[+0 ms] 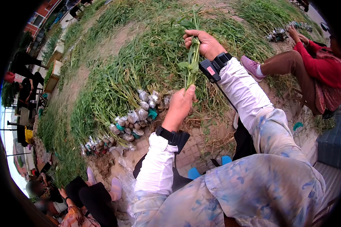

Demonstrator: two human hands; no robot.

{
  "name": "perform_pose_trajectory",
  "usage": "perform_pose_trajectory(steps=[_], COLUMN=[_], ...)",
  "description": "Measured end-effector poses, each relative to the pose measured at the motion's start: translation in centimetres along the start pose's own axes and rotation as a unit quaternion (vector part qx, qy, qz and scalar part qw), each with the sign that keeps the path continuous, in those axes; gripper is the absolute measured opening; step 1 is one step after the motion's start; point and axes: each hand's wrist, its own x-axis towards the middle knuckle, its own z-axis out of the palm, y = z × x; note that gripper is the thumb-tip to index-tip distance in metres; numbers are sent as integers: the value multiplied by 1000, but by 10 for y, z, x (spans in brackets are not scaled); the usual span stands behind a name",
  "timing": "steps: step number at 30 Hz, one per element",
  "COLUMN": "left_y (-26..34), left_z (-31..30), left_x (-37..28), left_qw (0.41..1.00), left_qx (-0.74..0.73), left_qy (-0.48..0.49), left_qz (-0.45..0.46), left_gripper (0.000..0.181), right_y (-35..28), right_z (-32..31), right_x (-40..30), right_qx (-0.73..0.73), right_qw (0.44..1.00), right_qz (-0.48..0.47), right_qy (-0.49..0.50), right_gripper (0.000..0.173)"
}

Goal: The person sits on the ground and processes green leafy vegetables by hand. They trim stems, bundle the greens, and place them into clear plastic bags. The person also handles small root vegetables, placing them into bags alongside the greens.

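A small bunch of green leafy stems is held up between my two hands. My left hand is closed around its lower end, thumb uppermost. Farther up, my right hand grips the same stems, and their leafy tops stick out beyond the fingers. My left fist hides the bottom of the bunch. Below and to the left lie bundled plants, their lower ends wrapped in clear plastic bags. A few wrappings among them are teal. Loose cut greenery spreads on the ground behind my hands.
At the right sits a person in a red top, beside more bagged bundles. Another seated person's dark-clad legs are at lower left. Clear plastic sheeting lies near them. Long planter boxes stand at the far left.
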Motion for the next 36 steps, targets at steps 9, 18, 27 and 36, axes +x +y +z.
perform_pose_trajectory(steps=[9,18,27,36], left_y=[-16,-9,-10,-10], left_z=[6,-13,-17,-21], left_x=[16,18,28,28], left_qw=[994,969,935,906], left_qx=[106,-154,-335,-400], left_qy=[26,22,62,100], left_qz=[26,-191,-96,-94], left_gripper=[36,32,33,32], right_y=[-10,-30,-69,-90], right_z=[-19,-126,-273,-359], right_x=[-2,14,9,-10], right_qx=[-124,-437,-509,-499], right_qw=[972,899,846,789], right_qz=[-118,-43,30,49], right_qy=[-162,14,156,355], right_gripper=[18,62,56,23])
